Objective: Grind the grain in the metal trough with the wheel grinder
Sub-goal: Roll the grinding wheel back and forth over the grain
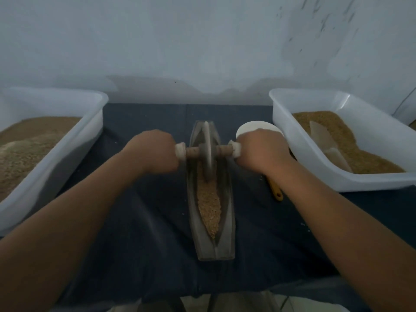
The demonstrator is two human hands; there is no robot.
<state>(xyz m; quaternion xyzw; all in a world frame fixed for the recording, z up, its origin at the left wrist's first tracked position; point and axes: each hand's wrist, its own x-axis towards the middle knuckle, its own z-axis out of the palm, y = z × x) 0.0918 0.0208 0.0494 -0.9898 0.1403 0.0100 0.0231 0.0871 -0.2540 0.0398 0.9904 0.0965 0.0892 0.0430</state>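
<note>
Nearest you, the dark cloth point(135, 233) covers the table, and the metal trough point(228, 233) lies on it lengthwise, pointing away from you. The grain point(209, 206) fills the channel from the near tip up to the wheel point(208, 136); it looks coarse and flaky, so judge this stretch as only partly ground. The wheel stands upright in the far half of the trough, its rim bedded in the grain. Beyond it the channel shows bare metal. Your left hand point(155, 152) is clenched round the left end of the wooden handle point(222, 150), and your right hand point(258, 152) grasps the right end, knuckles up, one on each side of the trough. A yellow tool handle point(276, 191) and a white round dish point(254, 127) lie under and behind your right wrist. The left bin point(67, 167) holds a mixed heap, and the right bin point(315, 167) holds grain with a pale scoop point(324, 143) half buried. By this evidence grinding is under way, with the near grain left to roll over.
</note>
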